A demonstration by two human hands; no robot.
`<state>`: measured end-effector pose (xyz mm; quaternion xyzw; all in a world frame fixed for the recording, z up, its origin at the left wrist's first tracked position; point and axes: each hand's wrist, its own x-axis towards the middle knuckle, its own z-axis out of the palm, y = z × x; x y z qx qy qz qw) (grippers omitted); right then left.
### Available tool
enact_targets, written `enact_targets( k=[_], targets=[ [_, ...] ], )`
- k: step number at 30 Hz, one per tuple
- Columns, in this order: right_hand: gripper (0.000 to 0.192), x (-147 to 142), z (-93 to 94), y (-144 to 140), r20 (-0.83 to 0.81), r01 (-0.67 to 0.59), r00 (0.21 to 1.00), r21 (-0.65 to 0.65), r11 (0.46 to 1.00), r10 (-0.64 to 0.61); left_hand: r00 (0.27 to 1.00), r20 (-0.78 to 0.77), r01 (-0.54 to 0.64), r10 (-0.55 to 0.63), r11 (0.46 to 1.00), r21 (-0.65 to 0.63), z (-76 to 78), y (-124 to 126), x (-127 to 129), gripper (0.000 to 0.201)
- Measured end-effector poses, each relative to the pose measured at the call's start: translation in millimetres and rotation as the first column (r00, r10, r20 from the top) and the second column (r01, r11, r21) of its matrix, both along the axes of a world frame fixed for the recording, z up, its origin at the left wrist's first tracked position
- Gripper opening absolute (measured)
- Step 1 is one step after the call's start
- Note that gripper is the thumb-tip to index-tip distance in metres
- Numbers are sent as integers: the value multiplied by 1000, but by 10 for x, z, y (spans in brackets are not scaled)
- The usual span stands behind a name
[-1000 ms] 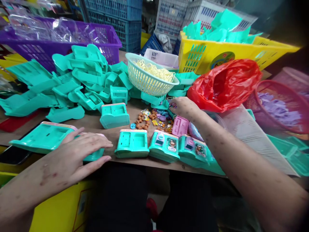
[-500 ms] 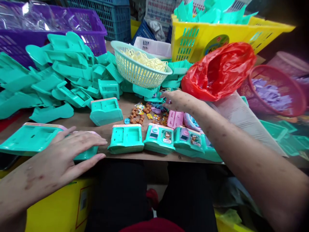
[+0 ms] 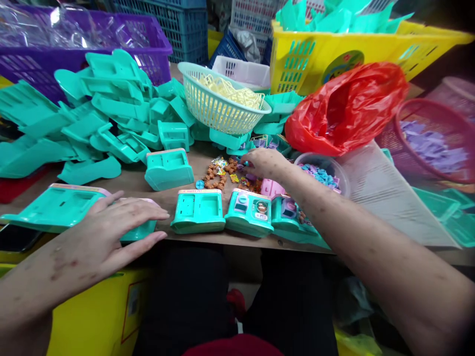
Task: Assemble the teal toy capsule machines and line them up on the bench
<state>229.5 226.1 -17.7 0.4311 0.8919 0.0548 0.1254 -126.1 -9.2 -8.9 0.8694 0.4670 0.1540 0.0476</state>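
Note:
My left hand (image 3: 115,225) lies flat with fingers spread on a teal toy shell (image 3: 59,207) at the table's front edge. My right hand (image 3: 261,163) reaches over a scatter of small orange, purple and foil pieces (image 3: 222,173) in the middle of the table, fingertips down among them; whether it pinches one is hidden. A row of small teal toy machines (image 3: 198,210) stands along the front edge, two of them (image 3: 249,212) fitted with coloured parts. A pink part (image 3: 270,188) lies just under my right wrist.
A heap of teal shells (image 3: 107,113) fills the left. Behind stand a pale basket of yellow pieces (image 3: 222,101), a purple crate (image 3: 77,49), a yellow crate (image 3: 356,54), a red bag (image 3: 345,106), a pink basket (image 3: 434,143) and a tub of blue bits (image 3: 321,173).
My right hand has drawn back left and nearer, from the purple pieces to the small orange and foil pieces. My left hand stays flat on the shell. The view shifted slightly.

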Motion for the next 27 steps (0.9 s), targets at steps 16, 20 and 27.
enact_targets(
  k=[16,20,27],
  targets=[
    [31,-164,-101,0,144,-145,980,45,988,137,999,10,-32,33,997,-71,-56,-10,-17,33],
    [36,-180,-163,-5,157,-184,972,43,982,175,998,36,-55,58,994,-95,-73,-28,-38,36],
    [31,-200,-175,76,166,-156,975,50,986,146,998,27,-56,59,991,-122,-78,-36,-72,36]
  ],
)
